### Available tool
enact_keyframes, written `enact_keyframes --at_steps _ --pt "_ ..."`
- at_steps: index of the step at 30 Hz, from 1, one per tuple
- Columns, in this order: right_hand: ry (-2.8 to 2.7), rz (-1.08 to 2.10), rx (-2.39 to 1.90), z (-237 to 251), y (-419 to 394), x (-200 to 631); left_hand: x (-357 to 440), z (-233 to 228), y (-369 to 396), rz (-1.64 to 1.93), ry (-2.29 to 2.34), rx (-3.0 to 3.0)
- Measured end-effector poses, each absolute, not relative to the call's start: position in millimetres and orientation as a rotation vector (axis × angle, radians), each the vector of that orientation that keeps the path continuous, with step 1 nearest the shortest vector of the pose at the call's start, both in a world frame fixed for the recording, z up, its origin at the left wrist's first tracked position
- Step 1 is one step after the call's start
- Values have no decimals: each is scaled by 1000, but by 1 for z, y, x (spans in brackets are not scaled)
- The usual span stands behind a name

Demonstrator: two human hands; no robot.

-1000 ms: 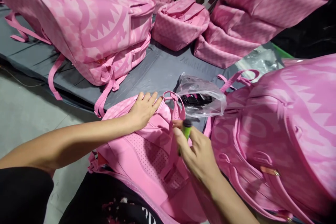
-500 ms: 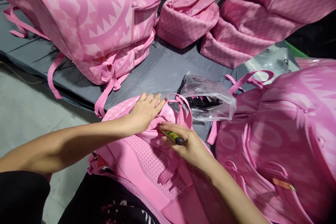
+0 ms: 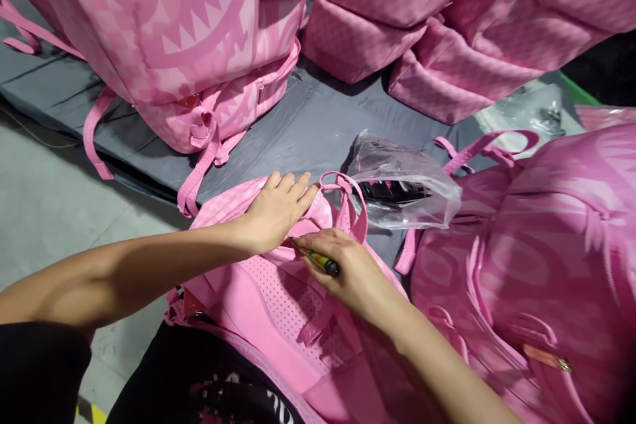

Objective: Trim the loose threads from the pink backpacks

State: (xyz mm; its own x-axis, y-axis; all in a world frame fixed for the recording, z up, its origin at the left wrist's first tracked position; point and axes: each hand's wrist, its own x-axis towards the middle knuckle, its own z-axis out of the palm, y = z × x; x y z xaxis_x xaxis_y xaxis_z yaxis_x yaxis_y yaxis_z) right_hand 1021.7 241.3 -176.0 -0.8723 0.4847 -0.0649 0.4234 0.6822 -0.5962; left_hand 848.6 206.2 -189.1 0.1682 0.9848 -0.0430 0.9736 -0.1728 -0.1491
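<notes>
Head view: backpack (image 3: 288,301), grey table (image 3: 322,116), pale floor (image 3: 64,212).

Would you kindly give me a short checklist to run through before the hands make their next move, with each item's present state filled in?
1. Left hand on the upper part of the near pink backpack: ok, it lies there with fingers extended.
2. Green-and-black pen-like tool gripped: ok, in the right hand.
3. Tool's tip well away from the left hand: not ok, it points in close beside that hand.
4. Tip touching the backpack: cannot tell, the contact is too small to make out.
5. Clear plastic bag closed: not ok, its mouth gapes, showing dark contents.
</notes>
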Motion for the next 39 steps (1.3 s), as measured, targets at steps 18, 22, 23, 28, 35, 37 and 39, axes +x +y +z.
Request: enact_keyframes --at_steps 18,22,23,28,35,37,39 --pt "-2697 902 -999 -180 226 1014 845 -192 208 180 -1958 -2362" --pt "-2721 822 -1063 -179 223 1013 845 -192 207 180 -1938 -2366" --pt "-2711 822 -1059 -179 222 1012 844 -192 207 172 -1933 -2365" --pt "-2672 813 -1104 -180 217 1010 843 -191 206 150 -1928 -2386" --pt "-2656 816 -1106 -179 214 1010 842 -190 206 145 -1933 -2387" --pt "-2629 847 -1072 -180 214 1010 842 -190 206 146 -1940 -2390" --pt "-2619 843 -1101 -181 213 1009 842 -189 206 149 -1938 -2396"
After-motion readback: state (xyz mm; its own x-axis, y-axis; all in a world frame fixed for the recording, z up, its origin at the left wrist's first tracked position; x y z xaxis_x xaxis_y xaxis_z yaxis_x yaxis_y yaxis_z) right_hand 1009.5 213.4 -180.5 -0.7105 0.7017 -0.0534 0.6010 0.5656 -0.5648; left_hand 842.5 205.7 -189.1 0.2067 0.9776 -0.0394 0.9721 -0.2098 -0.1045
